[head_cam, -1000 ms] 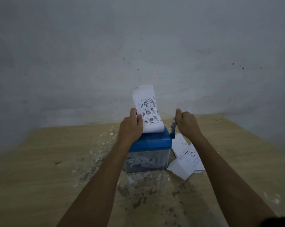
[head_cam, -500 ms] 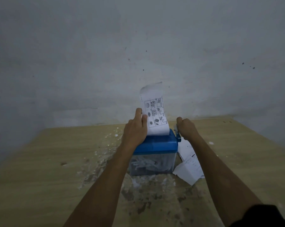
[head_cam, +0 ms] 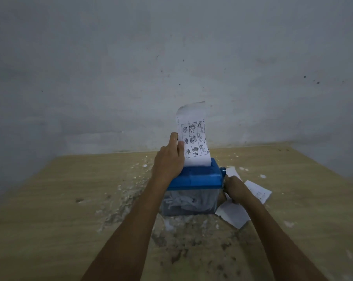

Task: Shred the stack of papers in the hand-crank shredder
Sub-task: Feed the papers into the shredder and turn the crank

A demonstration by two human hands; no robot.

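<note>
A printed sheet (head_cam: pixel 193 138) stands upright in the slot of the blue shredder (head_cam: pixel 193 179), long axis vertical. The left hand (head_cam: pixel 169 161) pinches its left edge just above the lid. The right hand (head_cam: pixel 232 187) grips the crank on the shredder's right side, low beside loose papers (head_cam: pixel 256 191) on the surface (head_cam: pixel 70 199).

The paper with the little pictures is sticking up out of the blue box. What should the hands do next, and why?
Probably keep turning the blue crank with the right hand, since most of the white printed sheet stands above the blue-lidded clear shredder while the left hand steadies it.
</note>
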